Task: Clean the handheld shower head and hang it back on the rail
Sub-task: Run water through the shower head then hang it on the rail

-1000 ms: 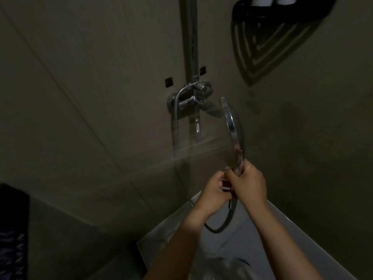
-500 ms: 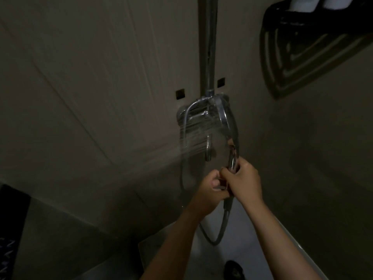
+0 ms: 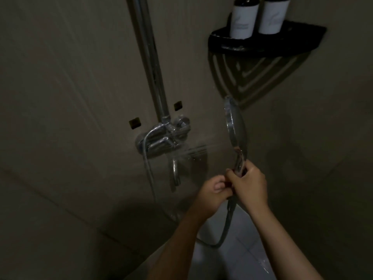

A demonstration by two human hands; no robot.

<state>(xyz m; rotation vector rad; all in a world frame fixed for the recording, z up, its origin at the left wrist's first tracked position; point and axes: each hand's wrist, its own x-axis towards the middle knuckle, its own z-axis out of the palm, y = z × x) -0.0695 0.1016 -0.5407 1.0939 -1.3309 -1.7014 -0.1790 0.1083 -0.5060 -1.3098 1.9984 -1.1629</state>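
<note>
The chrome handheld shower head point(image 3: 235, 124) stands upright and edge-on, its face turned left and spraying water toward the wall. My right hand point(image 3: 249, 183) grips its handle from the right. My left hand point(image 3: 214, 191) curls round the handle's lower end, just above the hose point(image 3: 227, 225). The chrome rail point(image 3: 150, 57) runs up the wall to the left of the head, ending at the mixer tap point(image 3: 163, 138).
A black corner shelf point(image 3: 262, 42) with two white bottles point(image 3: 243, 17) hangs at the upper right. A spout point(image 3: 175, 170) drops below the mixer. Beige tiled walls meet in a corner behind the head; white floor tiles point(image 3: 238, 257) show below.
The view has tilted up, bringing the shelf's bottles into sight. The shower head has moved right, away from the mixer, with both hands still on its handle.
</note>
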